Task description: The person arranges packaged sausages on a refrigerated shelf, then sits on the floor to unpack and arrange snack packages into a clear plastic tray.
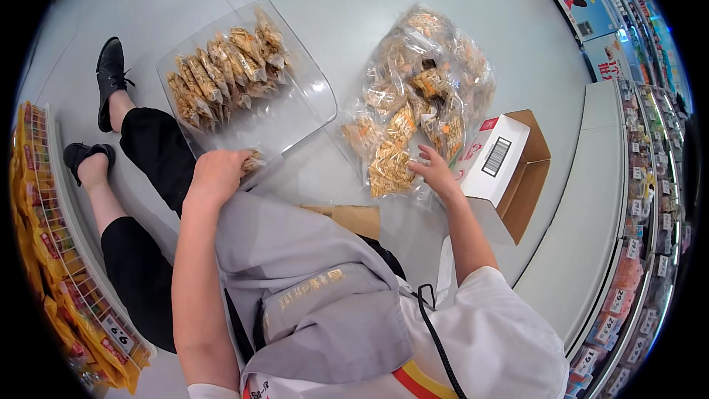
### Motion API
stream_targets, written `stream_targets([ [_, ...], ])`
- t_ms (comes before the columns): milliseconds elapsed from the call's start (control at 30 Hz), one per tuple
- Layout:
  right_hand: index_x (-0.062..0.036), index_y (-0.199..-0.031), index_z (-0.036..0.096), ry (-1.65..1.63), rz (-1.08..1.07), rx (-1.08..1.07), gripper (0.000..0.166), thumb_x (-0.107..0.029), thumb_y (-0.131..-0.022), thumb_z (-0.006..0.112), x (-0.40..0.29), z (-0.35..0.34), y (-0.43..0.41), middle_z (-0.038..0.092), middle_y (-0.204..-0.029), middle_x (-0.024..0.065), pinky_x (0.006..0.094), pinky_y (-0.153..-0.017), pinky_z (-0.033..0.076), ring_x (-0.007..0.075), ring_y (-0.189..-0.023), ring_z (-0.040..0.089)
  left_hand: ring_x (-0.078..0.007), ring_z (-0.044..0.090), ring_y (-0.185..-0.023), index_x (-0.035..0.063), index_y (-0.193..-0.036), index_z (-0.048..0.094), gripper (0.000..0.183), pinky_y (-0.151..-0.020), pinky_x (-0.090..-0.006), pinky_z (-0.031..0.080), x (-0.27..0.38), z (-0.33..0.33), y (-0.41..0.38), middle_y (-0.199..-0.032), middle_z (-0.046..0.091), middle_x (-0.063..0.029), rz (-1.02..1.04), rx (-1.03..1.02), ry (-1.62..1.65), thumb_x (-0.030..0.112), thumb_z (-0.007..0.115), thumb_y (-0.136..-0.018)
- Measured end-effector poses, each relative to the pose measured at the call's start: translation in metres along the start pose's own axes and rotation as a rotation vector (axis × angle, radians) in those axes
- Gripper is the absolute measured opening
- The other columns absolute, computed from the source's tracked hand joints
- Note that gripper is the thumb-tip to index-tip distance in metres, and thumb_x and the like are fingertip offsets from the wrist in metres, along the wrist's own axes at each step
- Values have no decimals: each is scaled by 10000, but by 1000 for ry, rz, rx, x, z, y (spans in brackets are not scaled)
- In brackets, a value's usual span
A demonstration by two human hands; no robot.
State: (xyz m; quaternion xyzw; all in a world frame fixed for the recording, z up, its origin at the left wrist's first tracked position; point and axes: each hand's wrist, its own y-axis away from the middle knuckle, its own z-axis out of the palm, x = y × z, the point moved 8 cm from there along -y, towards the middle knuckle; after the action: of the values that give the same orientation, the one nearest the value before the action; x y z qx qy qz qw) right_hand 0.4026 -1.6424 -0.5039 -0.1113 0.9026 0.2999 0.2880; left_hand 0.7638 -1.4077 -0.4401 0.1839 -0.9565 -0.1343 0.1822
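Observation:
My left hand point(217, 176) is closed on a clear packet of brown snack sticks point(252, 163) at the near end of a clear plastic bin point(310, 113). My fingers hide part of that packet. Inside the bin, a row of similar packets point(224, 69) stands on edge along the far side. To the right, a large clear plastic bag point(426, 22) holds many more. My right hand point(436, 173) has its fingers spread at the bag's near end. Its fingertips meet the right edge of one snack packet point(391, 168); whether they press on it, I cannot tell.
An open white carton point(493, 158) with a barcode stands right of the bag. Brown cardboard point(354, 220) lies by my apron. Stocked shelves point(637, 205) line the right; a wire rack of yellow bags point(61, 266) stands left. Legs in black trousers point(149, 144) extend beside the bin.

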Motion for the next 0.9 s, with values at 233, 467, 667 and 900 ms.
stream_targets([
  [233,-138,-1348,445,707,-122,8,757,-296,-687,777,-47,24,23,581,-1174,138,448,-905,419,337,-1074,562,-345,619,-850,128,-1097,662,363,-750,-430,490,1,0,0,-884,661,-164,-14,-43,10,107,686,-735],
  [467,-114,-1125,635,588,35,139,399,-251,-758,711,-46,-25,41,671,-878,119,411,-784,467,317,-874,634,-335,628,-805,126,-1031,670,284,-709,-434,494,2,-4,3,-830,662,-151,17,36,23,80,653,-752],
  [667,-103,-1194,583,639,-461,491,336,-193,-870,592,-74,6,44,637,-1003,96,426,-786,473,290,-960,593,-337,625,-844,137,-1106,661,367,-744,-426,497,5,-4,-1,-899,666,-155,-14,-32,20,110,680,-740],
  [900,-80,-1298,488,364,-347,141,507,-268,-853,640,-46,48,15,554,-1190,169,403,-898,443,341,-1074,529,-341,623,-840,132,-1073,665,332,-735,-429,495,6,-4,2,-883,663,-158,-16,-29,1,93,668,-743],
])
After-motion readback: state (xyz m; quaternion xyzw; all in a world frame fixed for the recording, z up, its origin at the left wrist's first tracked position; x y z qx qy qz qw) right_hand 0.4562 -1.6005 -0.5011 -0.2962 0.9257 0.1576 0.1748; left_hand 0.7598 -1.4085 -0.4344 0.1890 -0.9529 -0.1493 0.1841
